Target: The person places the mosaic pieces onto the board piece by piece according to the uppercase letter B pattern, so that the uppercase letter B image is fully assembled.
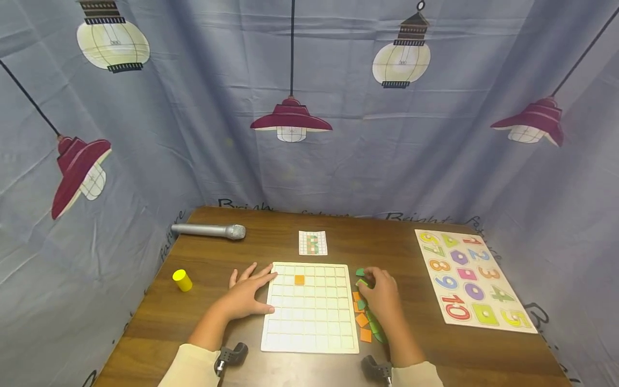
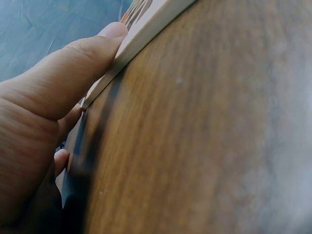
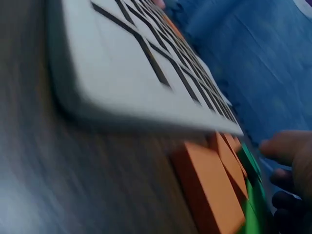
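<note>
A pale square grid board (image 1: 309, 306) lies on the table, with one orange square tile (image 1: 300, 279) in an upper cell. My left hand (image 1: 249, 295) rests at the board's left edge, fingers spread; its thumb (image 2: 92, 56) touches the board's side in the left wrist view. Along the right edge lie loose orange tiles (image 1: 366, 335) and green pieces (image 1: 373, 322). Over the far end of these, my right hand (image 1: 382, 295) bends its fingers, with thumb and forefinger apart around a light green piece (image 1: 361, 282). The right wrist view shows its fingertips beside green pieces (image 3: 249, 163).
A small pattern card (image 1: 312, 243) lies beyond the board. Towards the left are a grey microphone (image 1: 208, 230) and a yellow cylinder (image 1: 182, 280). A number and shape puzzle board (image 1: 476, 279) lies at the right. A lamp-printed curtain (image 1: 309, 177) hangs behind the table.
</note>
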`<state>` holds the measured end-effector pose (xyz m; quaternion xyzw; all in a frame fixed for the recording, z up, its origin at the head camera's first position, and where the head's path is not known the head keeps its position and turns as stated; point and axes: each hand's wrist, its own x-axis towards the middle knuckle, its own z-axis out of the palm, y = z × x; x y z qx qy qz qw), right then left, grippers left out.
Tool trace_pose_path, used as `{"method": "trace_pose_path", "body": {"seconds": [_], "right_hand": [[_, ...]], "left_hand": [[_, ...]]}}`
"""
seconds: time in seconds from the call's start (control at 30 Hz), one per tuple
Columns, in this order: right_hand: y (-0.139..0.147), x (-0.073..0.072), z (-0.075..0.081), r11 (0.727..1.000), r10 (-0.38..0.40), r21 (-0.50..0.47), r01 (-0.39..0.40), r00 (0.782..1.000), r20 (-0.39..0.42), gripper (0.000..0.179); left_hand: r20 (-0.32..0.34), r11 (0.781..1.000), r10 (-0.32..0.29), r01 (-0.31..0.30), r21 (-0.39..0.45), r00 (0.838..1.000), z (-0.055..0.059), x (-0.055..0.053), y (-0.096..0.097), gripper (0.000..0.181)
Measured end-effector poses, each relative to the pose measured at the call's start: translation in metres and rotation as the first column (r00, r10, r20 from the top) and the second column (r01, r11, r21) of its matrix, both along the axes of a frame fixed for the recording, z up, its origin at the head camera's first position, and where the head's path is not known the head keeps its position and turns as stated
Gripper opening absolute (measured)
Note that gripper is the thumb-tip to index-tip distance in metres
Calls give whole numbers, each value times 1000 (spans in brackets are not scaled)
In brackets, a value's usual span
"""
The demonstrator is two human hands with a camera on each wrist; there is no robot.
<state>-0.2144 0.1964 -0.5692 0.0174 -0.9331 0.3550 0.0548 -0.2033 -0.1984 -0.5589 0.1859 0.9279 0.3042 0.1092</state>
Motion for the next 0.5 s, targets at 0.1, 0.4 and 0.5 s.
{"method": "trace_pose_path", "body": {"seconds": [0.1, 0.4, 0.5], "right_hand": [[9, -1, -1, 999, -4, 33, 3, 1000, 21, 42], [11, -2, 2, 997, -4, 73, -2, 997, 82, 36], [10, -5, 3, 998, -8, 70, 1, 996, 91, 34]], "left_hand": [[-5, 1000, 3, -3, -13, 1000, 0, 0, -1, 93], [-3, 1000, 5, -5, -27, 1000, -1, -1, -1, 93], [-4, 999, 9, -9, -31, 1000, -1, -1, 0, 93]]}}
